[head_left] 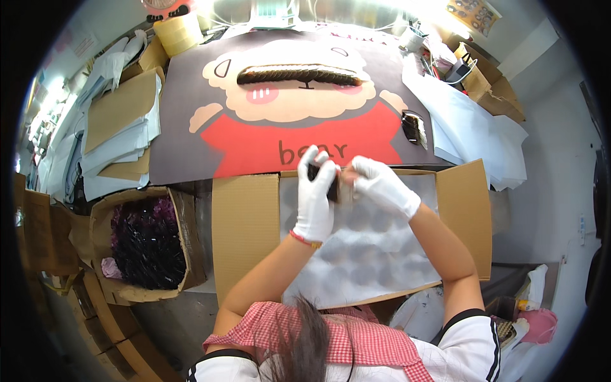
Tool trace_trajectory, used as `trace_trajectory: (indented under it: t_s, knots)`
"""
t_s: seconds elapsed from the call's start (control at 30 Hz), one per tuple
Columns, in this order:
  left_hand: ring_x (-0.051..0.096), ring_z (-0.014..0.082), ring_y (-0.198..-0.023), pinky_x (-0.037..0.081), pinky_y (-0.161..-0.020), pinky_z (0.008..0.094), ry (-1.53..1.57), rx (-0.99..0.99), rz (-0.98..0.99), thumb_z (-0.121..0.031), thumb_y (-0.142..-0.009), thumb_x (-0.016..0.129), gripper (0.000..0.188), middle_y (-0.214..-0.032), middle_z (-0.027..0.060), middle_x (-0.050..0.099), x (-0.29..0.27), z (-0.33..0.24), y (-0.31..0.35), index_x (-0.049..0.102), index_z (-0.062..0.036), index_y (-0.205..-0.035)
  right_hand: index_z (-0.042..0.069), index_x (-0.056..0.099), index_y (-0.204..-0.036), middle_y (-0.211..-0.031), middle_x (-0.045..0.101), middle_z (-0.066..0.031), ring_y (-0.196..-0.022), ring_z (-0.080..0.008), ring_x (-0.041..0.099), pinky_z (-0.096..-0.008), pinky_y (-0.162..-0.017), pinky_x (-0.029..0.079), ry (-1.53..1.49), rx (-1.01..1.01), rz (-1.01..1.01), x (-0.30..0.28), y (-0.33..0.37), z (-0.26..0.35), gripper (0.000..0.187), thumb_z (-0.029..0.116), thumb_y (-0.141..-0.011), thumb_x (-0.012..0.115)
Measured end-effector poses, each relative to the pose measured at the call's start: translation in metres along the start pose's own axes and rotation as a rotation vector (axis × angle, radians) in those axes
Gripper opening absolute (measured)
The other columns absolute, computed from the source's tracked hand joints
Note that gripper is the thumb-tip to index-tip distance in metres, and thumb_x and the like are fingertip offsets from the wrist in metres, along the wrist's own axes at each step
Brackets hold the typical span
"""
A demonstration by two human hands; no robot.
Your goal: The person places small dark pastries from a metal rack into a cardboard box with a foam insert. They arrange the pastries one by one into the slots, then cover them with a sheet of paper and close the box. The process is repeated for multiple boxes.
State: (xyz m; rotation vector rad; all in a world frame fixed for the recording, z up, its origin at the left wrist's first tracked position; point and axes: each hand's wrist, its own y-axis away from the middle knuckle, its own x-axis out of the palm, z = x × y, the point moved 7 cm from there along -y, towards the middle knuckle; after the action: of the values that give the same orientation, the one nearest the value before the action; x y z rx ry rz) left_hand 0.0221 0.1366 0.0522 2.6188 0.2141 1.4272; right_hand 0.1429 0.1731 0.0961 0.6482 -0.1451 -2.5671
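Observation:
Above the open carton, my left hand (315, 200) in a white glove is closed around a small dark, glossy piece (333, 190). My right hand (385, 186), also gloved, comes in from the right with its thumb and fingers pinched together beside that piece. Its fingertips are blurred, so what they grip does not show. Beyond both hands, a long row of dark brown shiny pieces (299, 76) lies across the printed mat (181, 127). Another dark piece with a pale side (414, 129) rests near the mat's right edge.
Under my hands stands a cardboard carton (245, 235) with spread flaps; a white sheet (363, 254) covers its contents. At left, a box (191, 245) holds many dark glossy pieces. Stacked papers and card (121, 121) flank the mat's left; white sheets (468, 121) lie right.

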Motion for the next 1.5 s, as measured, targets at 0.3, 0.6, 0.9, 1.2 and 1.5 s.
trace_trajectory:
  t_s: [0.3, 0.6, 0.9, 1.2, 1.5]
  knots:
    - [0.056, 0.0192, -0.110, 0.050, -0.093, 0.0350, -0.305, -0.373, 0.104, -0.004, -0.085, 0.064, 0.077, -0.130, 0.0092, 0.052, -0.076, 0.013, 0.096, 0.031, -0.0124, -0.154, 0.002, 0.072, -0.090, -0.074, 0.066, -0.0026, -0.073, -0.0076, 0.057, -0.0269, -0.070, 0.049, 0.016, 0.351, 0.187, 0.059, 0.063, -0.062, 0.015, 0.016, -0.086, 0.072]
    - [0.056, 0.0303, -0.117, 0.053, -0.094, 0.0482, -0.085, -0.387, -0.129, -0.002, -0.090, 0.055, 0.073, -0.142, 0.0143, 0.046, -0.096, 0.020, 0.108, 0.023, -0.0157, -0.154, 0.006, 0.072, -0.087, -0.086, 0.071, -0.0144, -0.080, -0.0316, 0.068, -0.0375, -0.073, 0.054, 0.454, -0.025, -0.428, 0.046, 0.028, -0.057, 0.024, 0.029, -0.082, 0.072]
    - [0.057, 0.0344, -0.118, 0.052, -0.096, 0.0524, 0.137, -0.545, -0.141, -0.007, -0.092, 0.056, 0.050, -0.130, 0.0157, 0.055, -0.075, 0.053, 0.101, 0.041, -0.0103, -0.140, 0.006, 0.074, -0.093, -0.089, 0.073, -0.0112, -0.079, -0.0253, 0.070, -0.0336, -0.071, 0.055, 0.489, 0.103, -0.751, -0.062, 0.109, -0.128, 0.017, 0.020, -0.082, 0.074]
    - [0.062, 0.0289, -0.108, 0.055, -0.089, 0.0479, -0.004, -0.601, -0.249, -0.012, -0.095, 0.060, 0.046, -0.120, 0.0103, 0.062, -0.054, 0.087, 0.083, 0.042, -0.0171, -0.137, 0.006, 0.072, -0.107, -0.093, 0.074, -0.0131, -0.082, -0.0260, 0.071, -0.0345, -0.076, 0.056, 0.641, 0.260, -0.905, -0.131, 0.155, -0.162, 0.025, 0.018, -0.085, 0.072]
    - [0.057, 0.0236, -0.114, 0.050, -0.098, 0.0393, -0.132, -0.355, -0.056, -0.004, -0.094, 0.057, 0.049, -0.125, 0.0096, 0.055, -0.031, 0.080, 0.104, 0.042, -0.0089, -0.140, 0.004, 0.069, -0.098, -0.087, 0.070, -0.0150, -0.073, -0.0267, 0.066, -0.0331, -0.071, 0.053, 0.164, 0.076, -0.211, 0.032, 0.157, -0.065, 0.024, 0.023, -0.084, 0.074]
